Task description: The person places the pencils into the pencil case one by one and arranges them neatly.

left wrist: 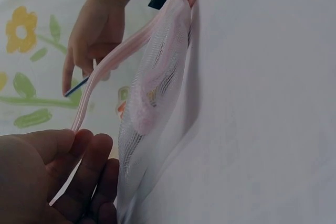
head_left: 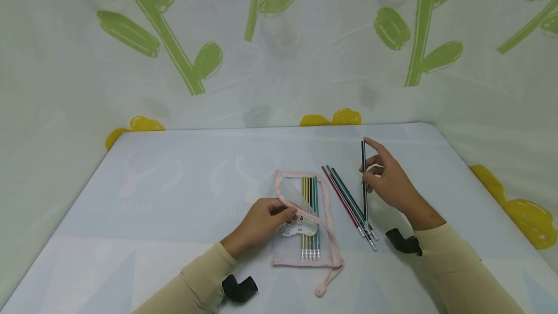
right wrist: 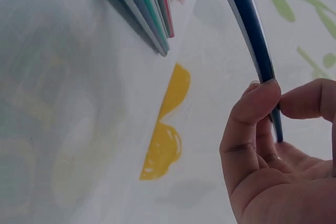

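A mesh zip pouch (head_left: 333,246) with pink trim lies on the table, its zipped edge raised by my left hand (head_left: 261,222), which pinches the pink trim (left wrist: 113,59) between thumb and fingertip. Inside, several pencils (head_left: 310,243) stand side by side in yellow, black and green, beside a printed label (head_left: 301,228). My right hand (head_left: 390,183) holds a dark blue pencil (right wrist: 252,30) upright between thumb and fingers, index fingertip at its top end. The pencil's lower end comes down over a loose bunch of pencils (head_left: 348,198), red, green and dark, right of the pouch.
A pink zip pull (head_left: 320,289) trails from the pouch's near right corner. The white table (head_left: 109,197) stretches out on both sides, with its back edge against a wall sheet (head_left: 296,76) printed with green leaves and yellow flowers. Black wrist mounts (head_left: 240,289) stick out by both sleeves.
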The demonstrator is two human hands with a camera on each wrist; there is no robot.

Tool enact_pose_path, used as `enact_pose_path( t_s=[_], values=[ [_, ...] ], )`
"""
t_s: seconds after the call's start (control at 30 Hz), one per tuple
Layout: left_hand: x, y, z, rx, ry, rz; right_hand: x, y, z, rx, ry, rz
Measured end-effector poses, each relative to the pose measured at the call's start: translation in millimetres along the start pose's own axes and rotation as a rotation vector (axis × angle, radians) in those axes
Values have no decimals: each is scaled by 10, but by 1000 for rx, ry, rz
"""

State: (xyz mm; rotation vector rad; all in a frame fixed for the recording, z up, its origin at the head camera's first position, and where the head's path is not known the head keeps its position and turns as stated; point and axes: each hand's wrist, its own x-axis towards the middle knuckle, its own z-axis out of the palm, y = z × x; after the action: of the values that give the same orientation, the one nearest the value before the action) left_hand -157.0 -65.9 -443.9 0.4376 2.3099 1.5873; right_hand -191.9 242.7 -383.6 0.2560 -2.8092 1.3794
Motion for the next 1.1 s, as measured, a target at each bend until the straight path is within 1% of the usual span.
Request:
enact_pose_path(
  t_s=[0.2, 0.47, 0.67, 0.83, 1.1],
  values=[
    [1, 18, -13, 2, 5, 7, 29, -32, 43, 83, -5, 49],
    [5, 11, -3, -2, 17, 3, 47, -28, 131, 114, -28, 105],
    [8, 6, -5, 10, 11, -5, 17, -59, 163, 123, -18, 101],
    [9, -3, -4, 9, 4, -9, -3, -88, 196, 148, -30, 104],
    [20, 5, 5, -1, 6, 5, -33, -112, 246, 183, -45, 88]
  ],
)
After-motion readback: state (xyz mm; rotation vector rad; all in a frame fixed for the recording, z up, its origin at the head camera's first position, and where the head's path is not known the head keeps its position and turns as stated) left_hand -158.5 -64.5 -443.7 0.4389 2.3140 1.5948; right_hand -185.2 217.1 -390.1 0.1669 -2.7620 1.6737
